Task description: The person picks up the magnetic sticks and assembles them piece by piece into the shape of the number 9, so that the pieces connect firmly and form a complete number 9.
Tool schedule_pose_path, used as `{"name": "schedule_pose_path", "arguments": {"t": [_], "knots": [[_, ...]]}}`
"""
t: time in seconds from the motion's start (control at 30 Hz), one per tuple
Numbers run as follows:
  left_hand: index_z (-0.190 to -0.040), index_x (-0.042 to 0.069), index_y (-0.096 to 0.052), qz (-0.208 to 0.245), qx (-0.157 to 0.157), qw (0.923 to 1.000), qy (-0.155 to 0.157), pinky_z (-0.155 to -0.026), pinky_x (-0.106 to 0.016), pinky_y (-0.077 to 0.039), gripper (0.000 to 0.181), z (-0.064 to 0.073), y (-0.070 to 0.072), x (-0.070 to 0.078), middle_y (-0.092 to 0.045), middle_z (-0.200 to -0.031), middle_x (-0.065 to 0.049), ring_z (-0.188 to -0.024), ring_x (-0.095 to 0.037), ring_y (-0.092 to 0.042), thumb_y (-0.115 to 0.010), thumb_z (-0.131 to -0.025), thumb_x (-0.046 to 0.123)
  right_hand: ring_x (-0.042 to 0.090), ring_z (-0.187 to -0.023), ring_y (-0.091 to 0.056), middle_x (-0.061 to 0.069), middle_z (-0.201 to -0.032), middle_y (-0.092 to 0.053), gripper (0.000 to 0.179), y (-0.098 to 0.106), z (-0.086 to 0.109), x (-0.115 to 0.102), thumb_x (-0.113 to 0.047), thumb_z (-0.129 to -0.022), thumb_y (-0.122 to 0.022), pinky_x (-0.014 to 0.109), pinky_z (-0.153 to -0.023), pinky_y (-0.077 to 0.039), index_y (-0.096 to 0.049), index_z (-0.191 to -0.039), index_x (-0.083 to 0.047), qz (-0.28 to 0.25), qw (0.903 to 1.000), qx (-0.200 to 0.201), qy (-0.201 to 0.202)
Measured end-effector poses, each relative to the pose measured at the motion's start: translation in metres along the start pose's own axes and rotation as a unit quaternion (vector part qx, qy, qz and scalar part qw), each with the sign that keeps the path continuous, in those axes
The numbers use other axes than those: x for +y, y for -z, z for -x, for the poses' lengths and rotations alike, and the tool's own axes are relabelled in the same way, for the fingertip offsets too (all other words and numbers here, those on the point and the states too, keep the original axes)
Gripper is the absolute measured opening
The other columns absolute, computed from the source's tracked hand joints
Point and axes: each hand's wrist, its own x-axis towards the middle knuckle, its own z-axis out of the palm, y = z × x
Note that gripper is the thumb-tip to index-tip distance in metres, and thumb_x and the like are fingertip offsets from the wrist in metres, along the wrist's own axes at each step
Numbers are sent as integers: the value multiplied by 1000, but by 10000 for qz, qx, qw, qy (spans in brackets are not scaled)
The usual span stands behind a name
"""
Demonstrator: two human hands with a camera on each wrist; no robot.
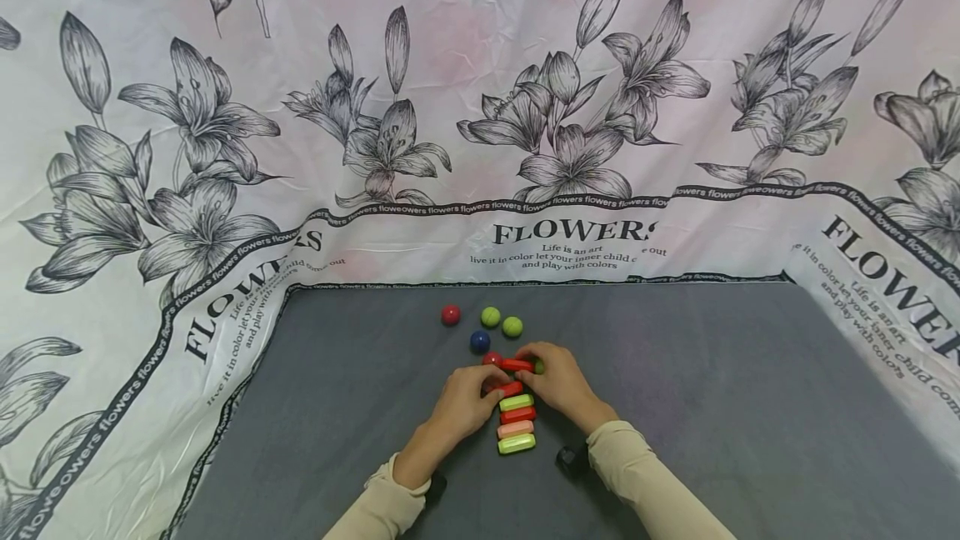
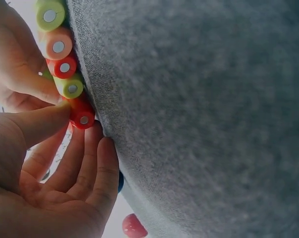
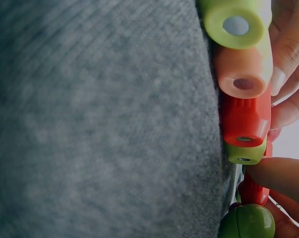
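Close together over the table's middle, my two hands work at short magnetic rods. The left hand pinches a red rod between thumb and fingers, at the far end of a row. Below it in the head view, a yellow-green rod, a red rod, a pink rod and another yellow-green rod lie side by side. My right hand holds a second red rod, just beyond the row. A red ball sits at its left end; a green ball at its right is partly covered by fingers.
Beyond the hands lie a blue ball, a red ball and two yellow-green balls, one nearer and one farther. Grey cloth covers the table. A flower-printed curtain borders its back and sides.
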Motion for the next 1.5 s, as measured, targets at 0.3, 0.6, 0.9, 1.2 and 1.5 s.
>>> {"name": "schedule_pose_path", "arguments": {"t": [0.3, 0.6, 0.9, 1.2, 1.5], "knots": [[-102, 15, -77, 123, 65, 9999, 63, -71, -24, -53, 15, 2, 0, -3, -77, -99, -2, -82, -11, -69, -73, -89, 8, 23, -96, -68, 6, -104, -74, 21, -2, -1, 2, -10, -83, -81, 45, -90, -54, -75, -103, -11, 14, 10000, 19, 42], [-102, 13, -76, 214, 282, 9993, 146, -70, -23, -53, 14, 8, 3, -6, -76, -96, -2, -80, -12, -69, -74, -89, 9, 23, -97, -68, 6, -104, -74, 20, -2, -1, 3, -10, -83, -81, 45, -91, -53, -75, -103, -12, 27, 10000, 21, 84], [-102, 12, -76, 347, 413, 9983, 221, -72, -23, -54, 15, 12, 6, -6, -77, -96, -3, -81, -13, -69, -75, -88, 8, 24, -99, -68, 7, -105, -74, 21, -3, -1, 4, -10, -84, -80, 46, -92, -53, -75, -104, -11, 33, 10000, 33, 86], [-105, 9, -75, 482, 587, 9964, 366, -74, -28, -57, 17, 12, 7, -8, -77, -97, -5, -83, -15, -70, -74, -88, 6, 25, -99, -68, 7, -105, -74, 21, -2, -1, 3, -11, -84, -80, 46, -93, -53, -75, -104, -11, 30, 9999, 78, 137], [-105, 5, -74, 543, 777, 9945, 448, -75, -29, -58, 19, 15, 7, -10, -76, -96, -10, -84, -18, -71, -74, -86, 3, 26, -99, -69, 7, -105, -75, 20, -2, 0, 2, -11, -84, -81, 47, -93, -53, -75, -103, -11, 67, 9999, 82, 109]]}}
